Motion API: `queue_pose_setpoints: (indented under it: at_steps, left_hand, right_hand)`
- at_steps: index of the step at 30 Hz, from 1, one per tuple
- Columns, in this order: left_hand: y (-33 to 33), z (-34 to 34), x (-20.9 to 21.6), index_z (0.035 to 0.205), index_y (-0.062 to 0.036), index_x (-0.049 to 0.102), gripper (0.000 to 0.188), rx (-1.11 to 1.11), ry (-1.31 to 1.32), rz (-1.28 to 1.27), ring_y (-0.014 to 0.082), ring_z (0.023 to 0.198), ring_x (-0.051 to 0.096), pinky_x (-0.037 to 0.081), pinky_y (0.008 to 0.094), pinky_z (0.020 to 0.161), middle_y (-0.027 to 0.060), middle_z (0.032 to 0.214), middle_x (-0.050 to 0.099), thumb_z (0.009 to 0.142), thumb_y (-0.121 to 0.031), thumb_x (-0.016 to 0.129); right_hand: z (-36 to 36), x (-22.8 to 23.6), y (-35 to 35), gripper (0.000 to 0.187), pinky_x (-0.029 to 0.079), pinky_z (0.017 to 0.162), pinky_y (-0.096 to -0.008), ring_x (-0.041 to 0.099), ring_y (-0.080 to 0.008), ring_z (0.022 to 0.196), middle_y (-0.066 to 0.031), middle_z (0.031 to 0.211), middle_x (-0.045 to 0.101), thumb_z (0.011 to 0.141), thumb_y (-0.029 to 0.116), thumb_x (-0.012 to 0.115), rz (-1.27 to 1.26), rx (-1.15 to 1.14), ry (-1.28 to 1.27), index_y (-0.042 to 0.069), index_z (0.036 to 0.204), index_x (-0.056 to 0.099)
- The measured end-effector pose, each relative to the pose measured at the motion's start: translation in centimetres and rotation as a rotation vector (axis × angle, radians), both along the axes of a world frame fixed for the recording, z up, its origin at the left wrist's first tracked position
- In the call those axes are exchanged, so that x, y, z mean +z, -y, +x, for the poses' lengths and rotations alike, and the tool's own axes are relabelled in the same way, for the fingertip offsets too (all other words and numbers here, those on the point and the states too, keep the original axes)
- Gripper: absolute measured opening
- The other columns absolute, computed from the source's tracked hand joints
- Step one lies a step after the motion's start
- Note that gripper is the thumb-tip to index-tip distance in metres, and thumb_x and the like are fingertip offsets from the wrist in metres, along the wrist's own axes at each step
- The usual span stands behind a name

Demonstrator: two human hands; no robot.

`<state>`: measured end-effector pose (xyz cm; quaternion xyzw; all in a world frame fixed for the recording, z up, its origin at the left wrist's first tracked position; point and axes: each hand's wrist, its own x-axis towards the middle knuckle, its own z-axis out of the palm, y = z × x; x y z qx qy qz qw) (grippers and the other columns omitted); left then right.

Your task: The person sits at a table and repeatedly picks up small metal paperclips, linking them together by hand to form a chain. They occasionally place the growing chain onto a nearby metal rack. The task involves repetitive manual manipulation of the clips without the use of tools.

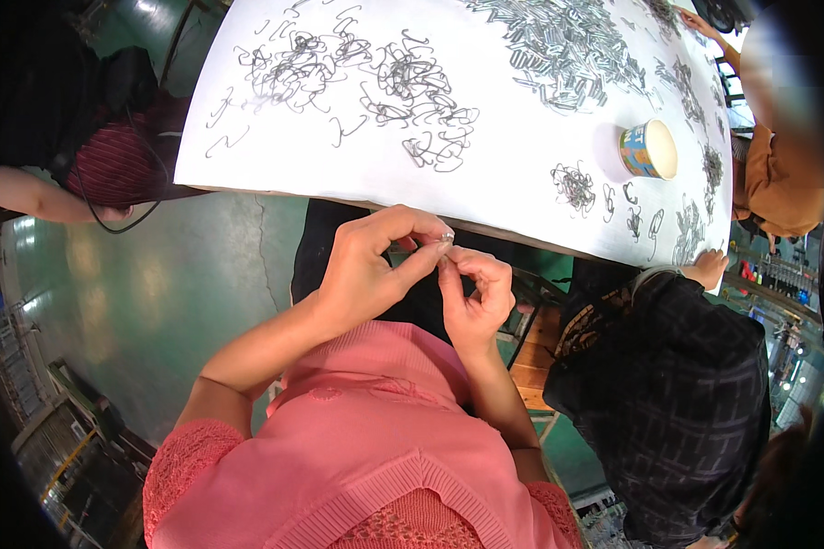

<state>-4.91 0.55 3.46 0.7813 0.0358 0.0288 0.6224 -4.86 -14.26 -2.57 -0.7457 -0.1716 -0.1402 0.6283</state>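
Centre frame, I see the left hand (368, 265) and right hand (474, 297) pinched together on a small silvery metal clip (445, 241), fingers hiding most of it; I cannot tell its axis. Above, dark bent wire hooks (366, 78) litter the white-covered table (522, 156); paper cup (650, 149) upper right.

A white-covered bench (522, 165) carries tangled dark wire hooks (366, 78), a heap of small grey metal clips (568, 41) and a paper cup (650, 149).
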Motion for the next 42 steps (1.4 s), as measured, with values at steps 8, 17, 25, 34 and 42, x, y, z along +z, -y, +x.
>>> queue_pose_setpoints:
  at_steps: [8, 17, 25, 34, 42]
  left_hand:
    - [-1.6, -0.4, -1.6, 0.088, -0.0050, 0.068, 0.015, -0.018, 0.261, 0.097, 0.0216, 0.081, 0.063, 0.048, 0.0314, 0.073, 0.0058, 0.087, 0.068, 0.074, -0.002, 0.072]
    - [-3.7, -0.4, -3.8, 0.087, -0.0060, 0.066, 0.017, -0.085, 0.382, 0.097, 0.0217, 0.081, 0.064, 0.046, 0.0332, 0.077, 0.0047, 0.085, 0.067, 0.073, 0.001, 0.071]
    - [-4.3, -1.0, -5.4, 0.089, -0.0079, 0.066, 0.020, -0.025, 0.390, 0.106, 0.0207, 0.080, 0.063, 0.046, 0.0333, 0.077, 0.0031, 0.085, 0.066, 0.072, 0.001, 0.072]
    - [-5.2, -1.0, -6.1, 0.091, -0.0112, 0.065, 0.021, 0.042, 0.345, 0.088, 0.0162, 0.080, 0.061, 0.044, 0.0307, 0.076, 0.0000, 0.086, 0.066, 0.073, -0.003, 0.073]
    - [-5.6, -0.3, -6.1, 0.091, -0.0113, 0.064, 0.020, 0.066, 0.368, 0.073, 0.0158, 0.079, 0.061, 0.044, 0.0309, 0.075, -0.0002, 0.087, 0.066, 0.074, -0.004, 0.073]
  right_hand:
    - [0.9, -0.1, 0.1, 0.025, 0.048, 0.059, -0.0252, 0.059, -0.0174, 0.070, -0.0153, 0.096, 0.063, 0.078, -0.009, 0.065, -0.040, 0.017, 0.003, 0.001, 0.098, 0.052]
    - [12.7, 0.3, -4.0, 0.023, 0.049, 0.072, -0.0354, 0.058, -0.0276, 0.091, -0.0125, 0.106, 0.057, 0.083, -0.004, 0.057, -0.500, -0.028, 0.032, 0.006, 0.103, 0.060]
    - [19.6, -1.8, -8.1, 0.030, 0.039, 0.094, -0.0503, 0.052, -0.0257, 0.110, -0.0039, 0.110, 0.058, 0.072, -0.001, 0.062, -0.927, 0.160, 0.322, 0.013, 0.098, 0.067]
    - [21.9, -0.8, -12.8, 0.042, 0.040, 0.093, -0.0421, 0.051, -0.0246, 0.111, -0.0039, 0.115, 0.058, 0.071, -0.006, 0.057, -0.898, 0.315, 0.298, 0.016, 0.105, 0.067]
    - [24.7, -1.1, -14.1, 0.047, 0.036, 0.100, -0.0463, 0.050, -0.0232, 0.116, -0.0024, 0.119, 0.057, 0.074, -0.006, 0.054, -0.992, 0.275, 0.340, 0.018, 0.112, 0.066]
